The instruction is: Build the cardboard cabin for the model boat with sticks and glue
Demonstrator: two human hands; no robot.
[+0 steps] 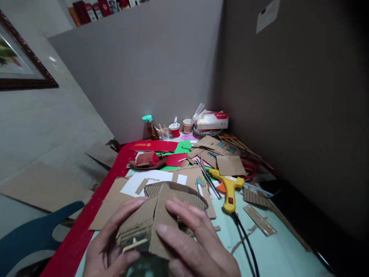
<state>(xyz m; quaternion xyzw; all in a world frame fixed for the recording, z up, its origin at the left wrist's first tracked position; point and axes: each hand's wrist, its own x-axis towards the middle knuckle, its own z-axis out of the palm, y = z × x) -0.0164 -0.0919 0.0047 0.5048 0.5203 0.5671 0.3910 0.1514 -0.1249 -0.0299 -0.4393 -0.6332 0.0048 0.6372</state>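
Note:
A brown cardboard model is held low in front of me, between both hands. It has a sloped panel, a ribbed curved part at its far side and a bent cardboard strip down its middle. My left hand is closed round its left side, thumb below near a small pale wooden stick. My right hand presses its fingers on the strip from the right. A dark green rounded thing at the bottom edge is too blurred to name.
A yellow glue gun with a black cord lies right of my hands, beside metal scissors. Behind stand a small brown boat model, paper cups, a bottle and cardboard scraps. Grey partitions enclose the table.

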